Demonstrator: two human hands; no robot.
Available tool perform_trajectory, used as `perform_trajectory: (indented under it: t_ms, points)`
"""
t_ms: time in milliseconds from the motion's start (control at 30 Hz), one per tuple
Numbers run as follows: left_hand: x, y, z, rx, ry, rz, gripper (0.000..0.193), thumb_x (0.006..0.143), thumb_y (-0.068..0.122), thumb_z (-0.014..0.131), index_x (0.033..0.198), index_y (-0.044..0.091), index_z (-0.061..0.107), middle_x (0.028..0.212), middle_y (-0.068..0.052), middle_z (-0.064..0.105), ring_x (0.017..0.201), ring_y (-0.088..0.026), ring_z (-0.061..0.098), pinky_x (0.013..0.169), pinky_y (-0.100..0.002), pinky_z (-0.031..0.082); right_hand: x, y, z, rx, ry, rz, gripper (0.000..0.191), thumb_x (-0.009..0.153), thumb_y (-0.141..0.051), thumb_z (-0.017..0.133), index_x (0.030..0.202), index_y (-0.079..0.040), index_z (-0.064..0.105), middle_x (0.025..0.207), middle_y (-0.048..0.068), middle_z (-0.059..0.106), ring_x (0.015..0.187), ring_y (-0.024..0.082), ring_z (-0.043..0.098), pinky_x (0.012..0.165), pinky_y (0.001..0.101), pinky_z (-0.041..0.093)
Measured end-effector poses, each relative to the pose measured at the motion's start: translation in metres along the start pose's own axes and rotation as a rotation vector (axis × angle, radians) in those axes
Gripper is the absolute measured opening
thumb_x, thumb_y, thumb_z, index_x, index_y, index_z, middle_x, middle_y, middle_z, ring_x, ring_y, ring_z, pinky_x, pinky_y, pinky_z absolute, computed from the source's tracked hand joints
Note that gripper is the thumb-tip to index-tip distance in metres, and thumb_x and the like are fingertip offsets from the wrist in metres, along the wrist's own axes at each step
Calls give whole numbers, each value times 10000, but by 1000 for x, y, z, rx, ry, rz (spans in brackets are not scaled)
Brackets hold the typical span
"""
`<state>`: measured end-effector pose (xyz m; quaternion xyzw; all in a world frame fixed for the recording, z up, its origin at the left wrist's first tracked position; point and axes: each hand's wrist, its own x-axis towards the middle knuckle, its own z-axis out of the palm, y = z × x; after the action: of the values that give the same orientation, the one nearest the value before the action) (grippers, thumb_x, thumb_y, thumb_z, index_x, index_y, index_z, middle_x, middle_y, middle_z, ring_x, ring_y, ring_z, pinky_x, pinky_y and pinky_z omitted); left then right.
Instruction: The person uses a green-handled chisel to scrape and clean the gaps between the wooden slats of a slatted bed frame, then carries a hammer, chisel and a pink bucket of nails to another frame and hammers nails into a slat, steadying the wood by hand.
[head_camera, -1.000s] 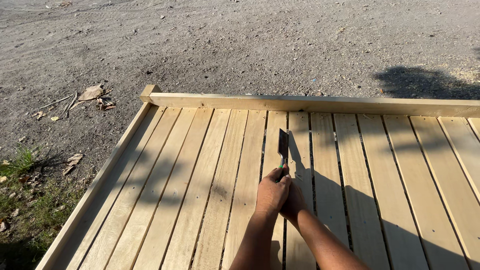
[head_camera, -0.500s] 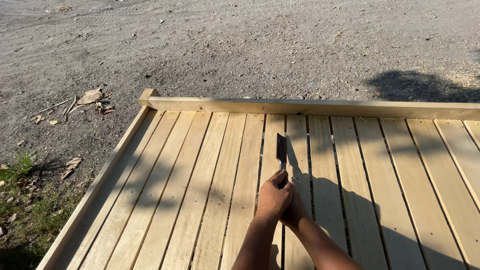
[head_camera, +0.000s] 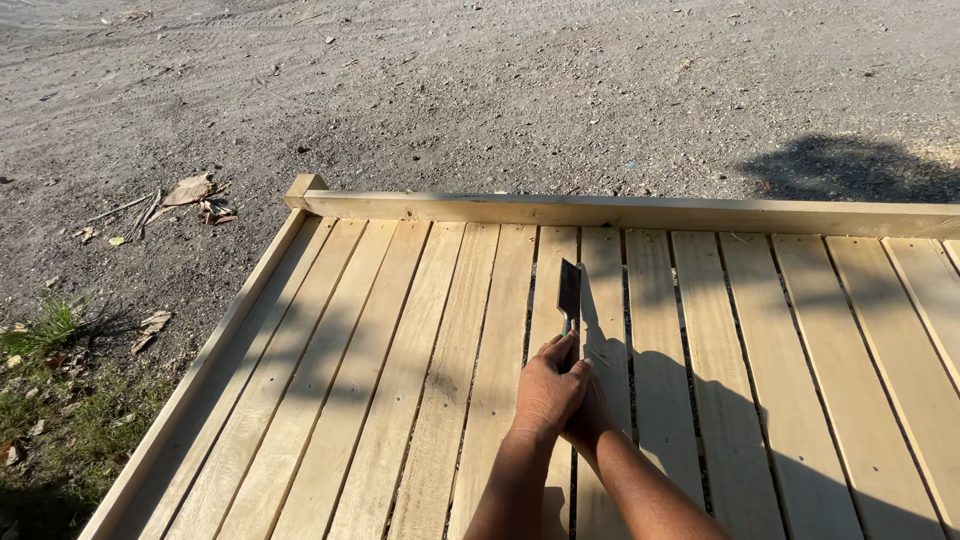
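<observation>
Blade (head_camera: 569, 292): you hold dark metal with a dull sheen.
Boards (head_camera: 400, 380): pale bare wood, matt, with visible grain and small knots.
Top rail (head_camera: 620, 212): the same raw wood, smooth-sawn.
Ground (head_camera: 480, 90): rough, dry dirt and grit.
Leaves (head_camera: 190, 192): dry, crumpled.

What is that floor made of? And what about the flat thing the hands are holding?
The slats look like bare, unpainted wood: pale yellow, with grain lines and small nail spots. The blade looks like dark metal, thin and flat with a dull shine. Both the left hand and right hand cover its handle, so that part's material cannot be told.
</observation>
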<state>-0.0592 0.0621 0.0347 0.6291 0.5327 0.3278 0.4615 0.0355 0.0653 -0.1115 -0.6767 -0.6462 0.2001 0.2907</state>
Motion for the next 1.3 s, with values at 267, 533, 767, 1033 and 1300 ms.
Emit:
perform_trajectory:
  t_ms: [267,533,767,1033,1300]
  points:
    - [2,3,1,79,17,13,553,849,193,721,1381,87,614,1499,-98,556,1366,-261,546,1136,-360,417,9,-5,0,-426,180,-318,744,795,-256,755,1391,-18,379,1316,198,548,1221,344,579,965,424,492]
    - [12,-19,1,7,87,-160,573,854,258,737,1369,50,596,1383,-179,637,1304,-304,613,1090,-369,485,-18,-32,-8,106,69,234,512,857,-342,746,1251,-88,539,1079,120,740,1091,273,717,886,378,564]
    - [12,-13,7,76,6,-327,554,908,417,644,1341,72,671,1204,-243,727,1152,-344,695,1011,-393,529,-7,-39,-14,765,196,441,514,1049,-538,453,1155,-46,557,899,96,665,858,235,675,737,390,520]
    - [9,15,-16,-655,-179,-438,691,826,351,720,1458,102,594,1336,-212,692,1175,-314,683,921,-424,561,21,-78,-51,1017,223,897,699,1025,-642,394,1044,-18,708,991,131,715,865,198,673,702,388,533]
    - [31,23,-18,-648,-241,-590,776,885,335,656,1594,281,346,1438,-130,611,1126,-301,677,810,-548,571,33,-101,-76,702,125,1003,725,1011,-657,355,1162,-46,714,1138,167,704,1031,293,678,848,457,532]
